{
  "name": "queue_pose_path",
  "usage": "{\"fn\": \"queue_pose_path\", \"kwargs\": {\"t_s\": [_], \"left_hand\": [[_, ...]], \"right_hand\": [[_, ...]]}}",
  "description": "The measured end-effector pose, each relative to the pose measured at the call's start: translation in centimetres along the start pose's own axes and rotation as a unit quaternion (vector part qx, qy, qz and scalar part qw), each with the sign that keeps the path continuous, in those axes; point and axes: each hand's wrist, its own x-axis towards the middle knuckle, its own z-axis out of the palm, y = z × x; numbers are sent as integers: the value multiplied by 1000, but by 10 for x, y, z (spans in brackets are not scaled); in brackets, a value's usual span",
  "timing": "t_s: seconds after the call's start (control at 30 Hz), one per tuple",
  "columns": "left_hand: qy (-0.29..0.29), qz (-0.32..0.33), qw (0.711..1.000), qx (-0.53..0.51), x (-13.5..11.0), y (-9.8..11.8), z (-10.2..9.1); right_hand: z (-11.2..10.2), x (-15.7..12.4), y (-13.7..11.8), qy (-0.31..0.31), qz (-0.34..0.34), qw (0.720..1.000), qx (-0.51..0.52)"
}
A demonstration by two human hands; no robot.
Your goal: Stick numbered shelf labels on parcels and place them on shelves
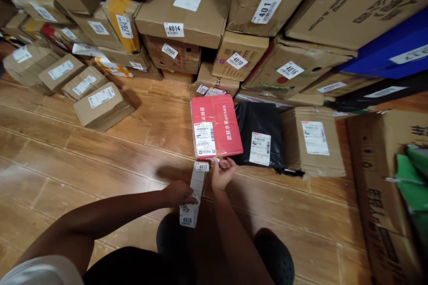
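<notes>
- The left hand [182, 193] is closed around a label strip [198, 183], its printed end, reading 4020, hanging toward the person.
- Just beyond and beside it, the right hand [224, 173] has its fingers curled at the red box's [220, 120] near edge; a white sliver shows by the thumb, though I cannot tell if it is gripped.
- The red box, directly ahead of the right hand, shows a shipping label but no large number on top.
- Right of the hands, the black bag [257, 118] and brown carton [290, 138] look likewise unnumbered.
- Farthest ahead, stacked boxes [150, 13] appear done, bearing numbers such as 4014.
</notes>
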Motion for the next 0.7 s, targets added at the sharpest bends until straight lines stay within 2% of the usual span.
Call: {"fn": "queue_pose_path", "kwargs": {"t_s": [0.07, 0.1, 0.2, 0.33, 0.37, 0.4, 0.47, 0.53, 0.57, 0.63, 0.67, 0.7], "left_hand": [[-1, 33, 999, 24, 4, 6, -3], [4, 47, 998, 32, 5, 9, -6], [68, 37, 997, 6, 9, 19, -14], [138, -22, 985, -99, 17, 31, -22], [155, -32, 978, -135, 20, 34, -24], [174, -37, 970, -168, 23, 36, -27], [205, -27, 952, -224, 30, 41, -31], [211, -21, 939, -272, 37, 49, -33], [205, -29, 934, -291, 39, 55, -32], [180, -61, 928, -321, 45, 71, -26], [162, -78, 925, -335, 49, 81, -20], [143, -89, 922, -348, 53, 91, -13]], "right_hand": [[1, 4, -1, 27, -4, 1000, -7], [0, 4, -2, 9, -20, 1000, -15], [-5, 0, -12, -87, -68, 993, -41], [-7, -7, -42, -152, -46, 987, 5], [-6, -5, -52, -204, -57, 977, 24], [-7, 0, -62, -275, -72, 958, 41], [-12, 20, -84, -423, -89, 899, 72], [-28, 46, -102, -548, -66, 829, 85], [-40, 59, -109, -592, -41, 801, 78], [-74, 81, -118, -637, 20, 769, 47], [-94, 88, -121, -639, 56, 767, 29], [-112, 94, -122, -624, 93, 776, 11]]}}
